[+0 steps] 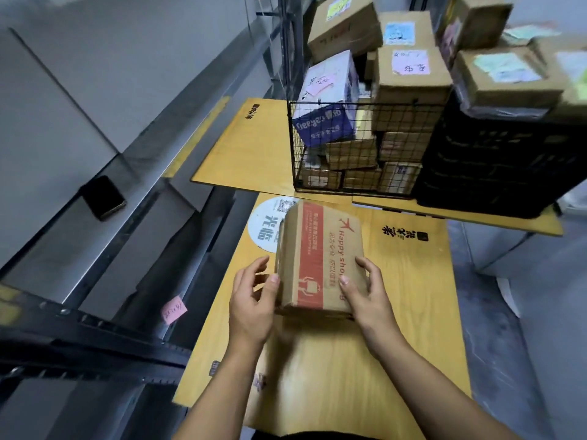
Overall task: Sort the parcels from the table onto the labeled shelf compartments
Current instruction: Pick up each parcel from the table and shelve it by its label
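Observation:
A brown cardboard parcel (320,249) with a red band and "Happy shop" print is held just above the yellow wooden table (413,312). My left hand (251,303) grips its left near corner, thumb against the side. My right hand (368,293) grips its right near edge, thumb on the top face. Further parcels are stacked in a black wire basket (349,147) and on a black plastic crate (495,166) at the back of the table. The grey metal shelf (127,192) with compartments runs along the left.
A black phone (103,196) lies on a shelf ledge. A pink sticky label (173,310) is fixed to a lower shelf compartment. A round white sticker (270,223) lies on the table behind the parcel. Grey floor shows to the right of the table.

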`<action>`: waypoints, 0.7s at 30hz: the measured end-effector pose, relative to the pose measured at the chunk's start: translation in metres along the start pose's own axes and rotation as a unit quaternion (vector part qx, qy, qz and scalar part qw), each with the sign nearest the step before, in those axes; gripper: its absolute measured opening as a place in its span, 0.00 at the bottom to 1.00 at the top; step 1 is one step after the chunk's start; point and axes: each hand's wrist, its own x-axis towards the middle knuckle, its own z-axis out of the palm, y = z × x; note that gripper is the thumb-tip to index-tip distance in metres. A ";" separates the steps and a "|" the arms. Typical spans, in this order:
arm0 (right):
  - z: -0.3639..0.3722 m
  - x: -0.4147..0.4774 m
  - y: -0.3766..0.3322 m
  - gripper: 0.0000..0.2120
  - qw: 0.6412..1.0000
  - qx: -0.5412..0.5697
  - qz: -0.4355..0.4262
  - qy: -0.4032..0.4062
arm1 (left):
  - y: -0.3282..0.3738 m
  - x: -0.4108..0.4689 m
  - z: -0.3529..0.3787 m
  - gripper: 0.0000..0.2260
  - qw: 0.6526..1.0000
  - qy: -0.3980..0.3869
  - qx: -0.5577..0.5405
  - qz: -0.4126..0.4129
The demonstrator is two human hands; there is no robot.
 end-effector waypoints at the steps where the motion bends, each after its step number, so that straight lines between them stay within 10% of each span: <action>1: -0.006 -0.002 -0.001 0.18 1.000 0.013 -0.004 -0.002 | 0.000 -0.001 0.003 0.13 1.000 -0.003 -0.012 -0.022; 10: -0.043 -0.016 -0.008 0.18 0.999 -0.023 -0.005 -0.042 | 0.014 -0.030 0.034 0.20 0.949 -0.096 -0.240 -0.179; 16: -0.046 -0.010 -0.022 0.23 0.968 -0.234 -0.069 -0.058 | 0.015 -0.034 0.031 0.19 0.979 -0.063 -0.157 -0.110; 21: -0.024 -0.016 -0.029 0.39 0.976 -0.204 -0.056 -0.056 | 0.020 -0.036 0.038 0.28 0.999 -0.041 0.019 -0.016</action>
